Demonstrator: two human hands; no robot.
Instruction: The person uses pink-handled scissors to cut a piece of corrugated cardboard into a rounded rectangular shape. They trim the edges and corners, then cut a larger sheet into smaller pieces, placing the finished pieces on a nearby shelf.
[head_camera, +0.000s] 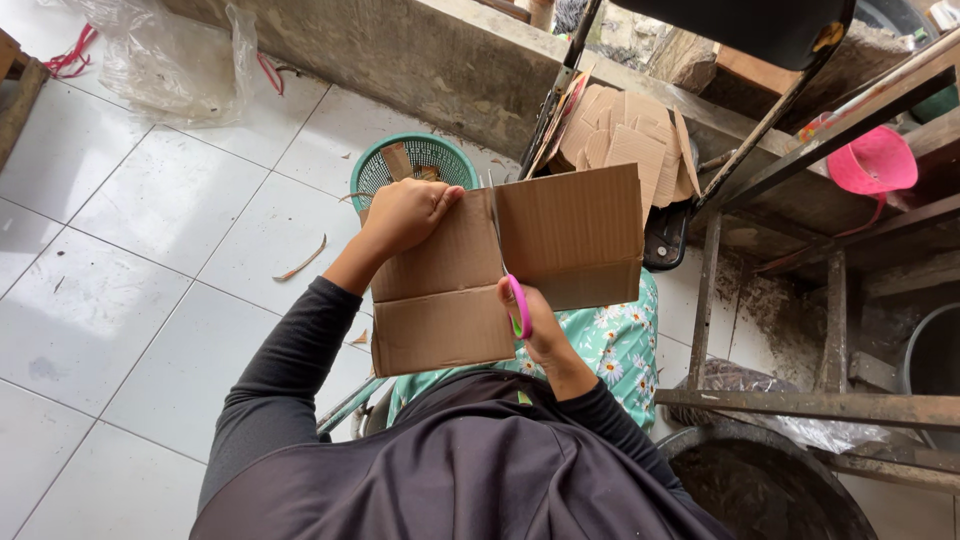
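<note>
Cardboard sheet mid-frame, clamped in my left hand; right hand gripping pink-handled scissors. White floor tiles left, green basket above, concrete ledge up top.

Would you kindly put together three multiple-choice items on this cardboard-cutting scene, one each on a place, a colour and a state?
1. Where does the green mesh basket stand?
A. On the white tiled floor beyond the cardboard sheet
B. On the wooden frame at the right
C. On the person's lap

2. What colour is the handle of the scissors?
A. Blue
B. Pink
C. Black

3. What state is the cardboard sheet in?
A. Uncut and lying flat on the floor
B. Rolled into a tube
C. Held up, with a slit running down from its top edge

Answers:
1 A: the basket sits on the tiles just past the left hand.
2 B: a pink loop shows around the fingers of the right hand.
3 C: the left hand grips the top edge, and a dark slit splits the sheet above the scissors.
</note>
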